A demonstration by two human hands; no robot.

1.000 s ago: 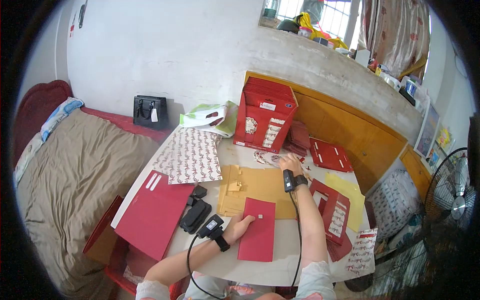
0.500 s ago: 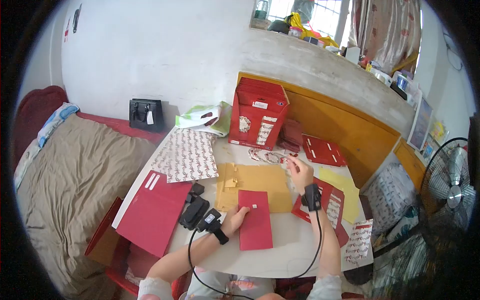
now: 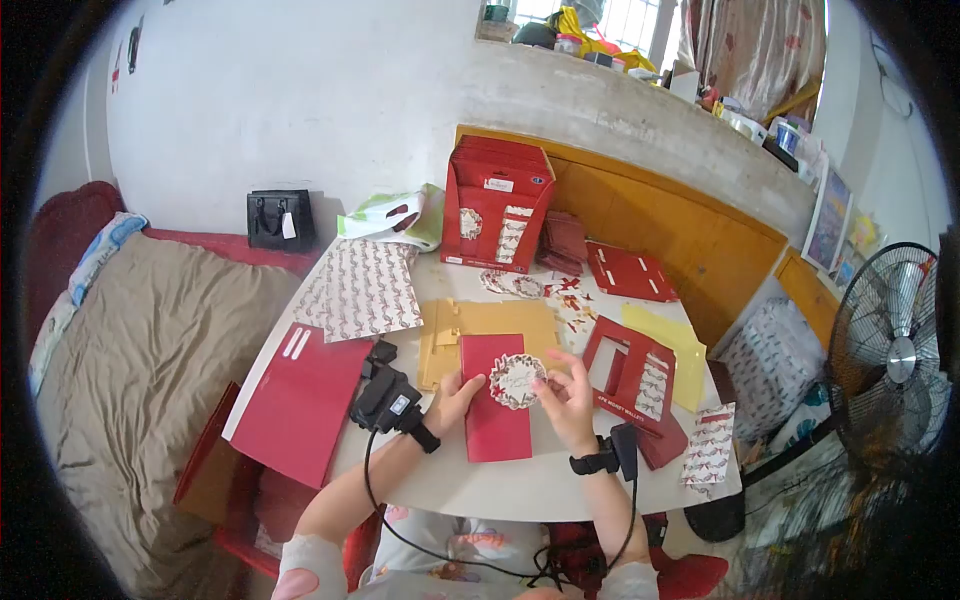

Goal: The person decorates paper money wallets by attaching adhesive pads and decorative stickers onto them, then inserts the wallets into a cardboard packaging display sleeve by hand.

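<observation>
A plain red card point(image 3: 496, 435) lies upright in front of me on the table. My left hand point(image 3: 452, 402) grips its left edge, with the thumb on top. Over the card's upper right part, my right hand point(image 3: 568, 402) pinches a round wreath-shaped paper cutout point(image 3: 516, 382) with grey script in its middle. Whether the cutout touches the card I cannot tell. Beneath the card's top end is a tan envelope-like sheet point(image 3: 440, 345). Further back lies a pile of similar wreath cutouts point(image 3: 512, 284), with small red and gold pieces point(image 3: 574, 310) beside it.
A red display box point(image 3: 490, 225) full of red packs stands at the back. Patterned paper point(image 3: 360, 290) and a large red sheet point(image 3: 300, 400) lie left, near black devices point(image 3: 383, 402). Red window-cut packaging point(image 3: 632, 375) and a yellow sheet point(image 3: 680, 350) lie right. Cables hang from both wrists.
My right hand has come from the cutout pile at the back to the red card, bringing a wreath cutout. My left hand still holds the card. The camera view has shifted slightly.
</observation>
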